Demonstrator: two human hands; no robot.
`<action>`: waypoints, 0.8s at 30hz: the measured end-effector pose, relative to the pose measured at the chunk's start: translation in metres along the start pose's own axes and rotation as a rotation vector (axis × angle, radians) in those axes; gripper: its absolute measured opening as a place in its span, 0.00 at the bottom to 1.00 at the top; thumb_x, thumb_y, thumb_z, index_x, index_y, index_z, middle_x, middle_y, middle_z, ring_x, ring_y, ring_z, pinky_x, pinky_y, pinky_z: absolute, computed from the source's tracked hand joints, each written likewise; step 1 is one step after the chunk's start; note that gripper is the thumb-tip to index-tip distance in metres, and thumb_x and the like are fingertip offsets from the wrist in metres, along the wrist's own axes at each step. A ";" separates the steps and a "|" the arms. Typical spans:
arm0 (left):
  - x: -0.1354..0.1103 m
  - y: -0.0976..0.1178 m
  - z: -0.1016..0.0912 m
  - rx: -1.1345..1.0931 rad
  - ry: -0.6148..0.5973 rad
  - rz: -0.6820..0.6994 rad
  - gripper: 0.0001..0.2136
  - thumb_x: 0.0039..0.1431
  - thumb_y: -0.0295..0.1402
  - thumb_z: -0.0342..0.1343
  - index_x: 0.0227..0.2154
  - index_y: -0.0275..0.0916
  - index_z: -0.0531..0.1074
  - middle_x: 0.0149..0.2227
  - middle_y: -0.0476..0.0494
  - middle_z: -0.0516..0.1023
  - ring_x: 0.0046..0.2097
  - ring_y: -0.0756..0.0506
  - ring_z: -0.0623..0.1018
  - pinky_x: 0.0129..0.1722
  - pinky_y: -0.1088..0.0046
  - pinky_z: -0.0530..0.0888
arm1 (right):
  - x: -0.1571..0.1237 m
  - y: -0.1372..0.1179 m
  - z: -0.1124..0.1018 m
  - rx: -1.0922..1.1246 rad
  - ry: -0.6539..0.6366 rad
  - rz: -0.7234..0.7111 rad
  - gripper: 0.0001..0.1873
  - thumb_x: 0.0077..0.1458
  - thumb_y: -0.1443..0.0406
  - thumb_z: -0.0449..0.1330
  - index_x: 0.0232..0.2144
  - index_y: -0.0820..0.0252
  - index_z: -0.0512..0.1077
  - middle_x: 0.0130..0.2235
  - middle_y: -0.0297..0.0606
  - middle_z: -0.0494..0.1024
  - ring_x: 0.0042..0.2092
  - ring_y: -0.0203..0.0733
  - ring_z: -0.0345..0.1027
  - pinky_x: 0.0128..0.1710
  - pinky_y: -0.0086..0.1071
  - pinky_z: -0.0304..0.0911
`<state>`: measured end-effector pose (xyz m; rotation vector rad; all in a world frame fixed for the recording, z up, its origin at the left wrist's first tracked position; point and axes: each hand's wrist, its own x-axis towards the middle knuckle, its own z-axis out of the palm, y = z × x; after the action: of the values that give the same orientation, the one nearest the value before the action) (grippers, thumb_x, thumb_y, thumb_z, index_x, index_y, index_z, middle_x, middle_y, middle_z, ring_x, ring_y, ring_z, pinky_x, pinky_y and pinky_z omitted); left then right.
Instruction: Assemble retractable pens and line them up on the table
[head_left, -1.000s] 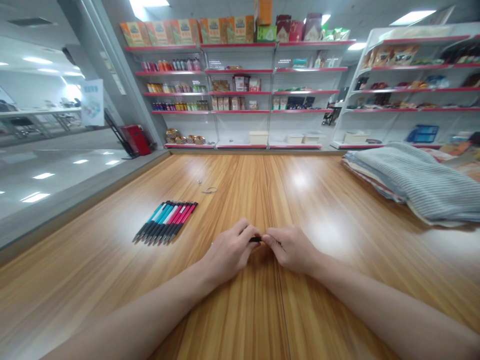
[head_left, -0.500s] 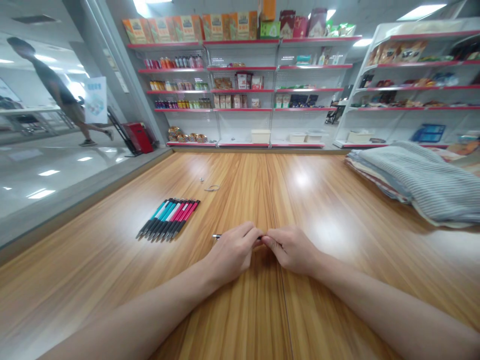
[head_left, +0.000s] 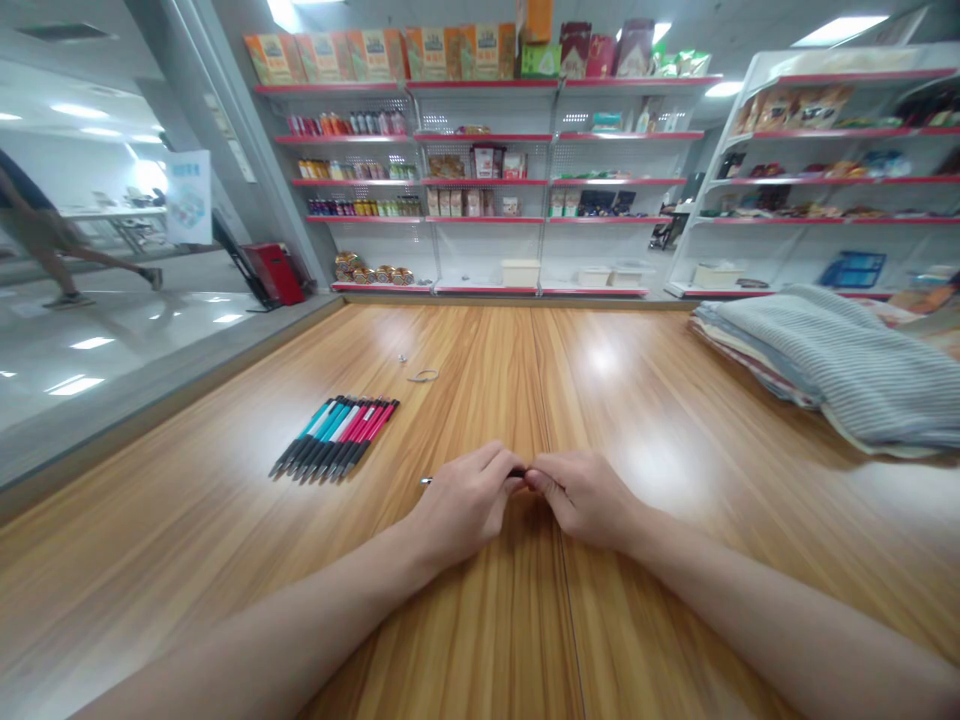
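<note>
My left hand [head_left: 459, 500] is closed around a pen [head_left: 517, 473], most of which its fingers hide. A short silvery end of it shows left of the hand, and a dark stretch shows between my two hands. Thumb and fingers of my right hand [head_left: 581, 495] pinch the pen's right end, close beside the left fingertips. On the wooden table [head_left: 645, 620], to the left, several pens [head_left: 335, 440] lie side by side in a slanted row, some teal, some pink-red, with dark grips and their tips toward me.
Beyond the pens lie a thin pale ring [head_left: 424, 376] and a tiny silvery piece [head_left: 403, 358]. Folded striped cloths [head_left: 847, 360] are stacked at the right. Stocked shelves [head_left: 487, 180] stand behind the table. A person [head_left: 45, 220] walks at the far left.
The pen's silvery left end has shifted slightly left and down, and more of its dark part shows between my hands. The person in the background has moved left.
</note>
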<state>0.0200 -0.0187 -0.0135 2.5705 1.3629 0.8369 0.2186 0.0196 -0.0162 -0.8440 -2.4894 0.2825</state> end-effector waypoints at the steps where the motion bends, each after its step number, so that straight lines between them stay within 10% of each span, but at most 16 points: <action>1: 0.000 -0.001 0.000 0.010 0.003 -0.001 0.10 0.67 0.31 0.42 0.39 0.38 0.68 0.35 0.44 0.71 0.37 0.47 0.72 0.37 0.71 0.69 | 0.000 0.000 0.000 -0.004 0.007 0.004 0.15 0.65 0.63 0.46 0.26 0.60 0.64 0.25 0.35 0.71 0.27 0.34 0.64 0.28 0.27 0.53; 17: 0.003 0.002 -0.005 -0.028 0.029 -0.007 0.10 0.66 0.33 0.43 0.41 0.40 0.70 0.35 0.45 0.70 0.37 0.48 0.72 0.38 0.71 0.70 | 0.002 -0.003 -0.002 0.045 0.029 0.026 0.09 0.61 0.64 0.52 0.33 0.60 0.70 0.28 0.36 0.74 0.30 0.36 0.67 0.30 0.29 0.58; 24: -0.005 0.003 -0.009 -0.332 0.524 0.134 0.06 0.66 0.30 0.43 0.43 0.39 0.62 0.35 0.44 0.71 0.37 0.49 0.72 0.38 0.71 0.71 | 0.002 0.000 0.001 0.083 0.076 0.039 0.09 0.61 0.63 0.52 0.37 0.55 0.72 0.32 0.37 0.76 0.32 0.38 0.69 0.32 0.32 0.62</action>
<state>0.0155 -0.0263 -0.0070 2.2860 1.0326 1.6900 0.2165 0.0205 -0.0161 -0.8533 -2.3760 0.3581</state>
